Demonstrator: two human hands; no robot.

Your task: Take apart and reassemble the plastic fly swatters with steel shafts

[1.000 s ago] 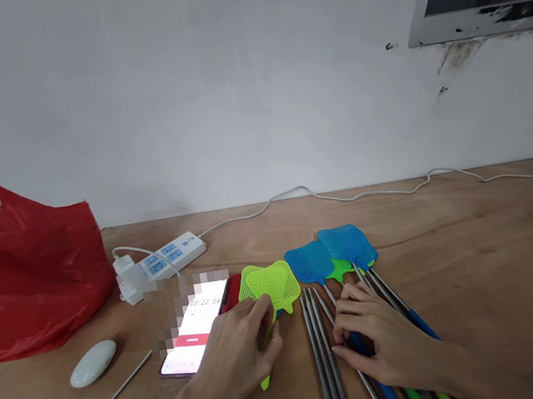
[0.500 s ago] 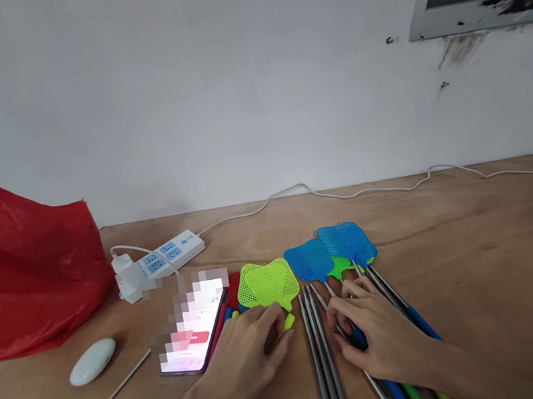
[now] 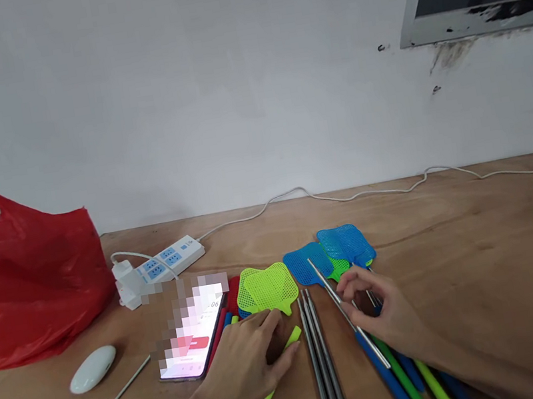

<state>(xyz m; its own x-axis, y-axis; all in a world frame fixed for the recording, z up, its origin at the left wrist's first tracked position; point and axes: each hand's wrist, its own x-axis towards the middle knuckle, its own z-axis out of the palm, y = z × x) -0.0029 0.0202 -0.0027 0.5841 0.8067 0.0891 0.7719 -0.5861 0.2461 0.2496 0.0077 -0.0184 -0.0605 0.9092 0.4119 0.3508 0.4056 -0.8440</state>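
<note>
The right hand (image 3: 384, 305), its grip narrowed, has just lifted a slender silver metal rod (image 3: 331, 290) aslant off the brown wooden table (image 3: 498, 257), short of the back edge, leaving three similar rods (image 3: 321, 359); whether the left hand (image 3: 248, 357) pinches the yellow-green plastic strip (image 3: 293, 336), I cannot tell.

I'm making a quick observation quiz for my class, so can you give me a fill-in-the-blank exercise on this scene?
1. The right hand holds a slim rod made of ____.
2. The uppermost fly swatter head just beyond the left hand is coloured ____.
3. Side by side on the wooden tabletop, between the two hands, lie ____ similar rods.
4. The plastic carrier bag at the far left is coloured ____.

Missing words: metal; yellow-green; three; red.
</note>
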